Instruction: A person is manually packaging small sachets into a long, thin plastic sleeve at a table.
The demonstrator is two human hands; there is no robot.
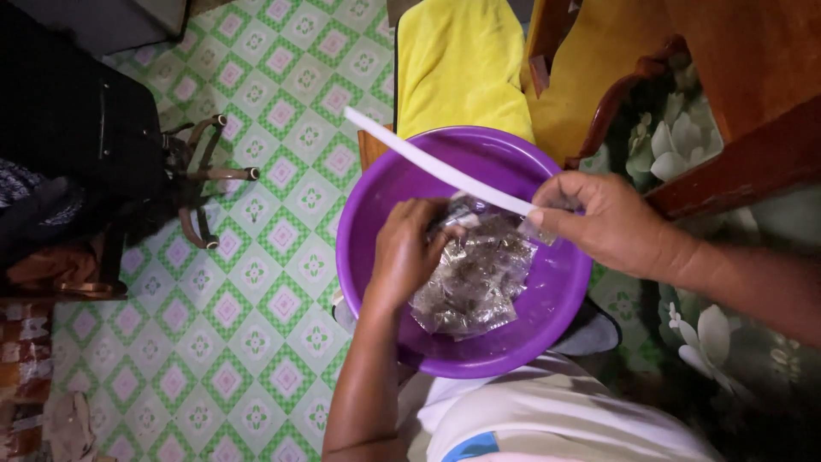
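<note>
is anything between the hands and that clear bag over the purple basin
Nothing visible does. The left hand already grips the clear plastic bag at its top, and the right hand pinches the bag's upper corner along with a white strip. The bag hangs inside the purple basin, with nothing between it and the basin's bottom.

Clear plastic bag [473, 278] with dark bits inside, crumpled, hanging over the inside of a round purple basin [376, 205]. A long white strip [436, 162] sticks out up-left from the bag's top, slanting across the basin's rim.
</note>
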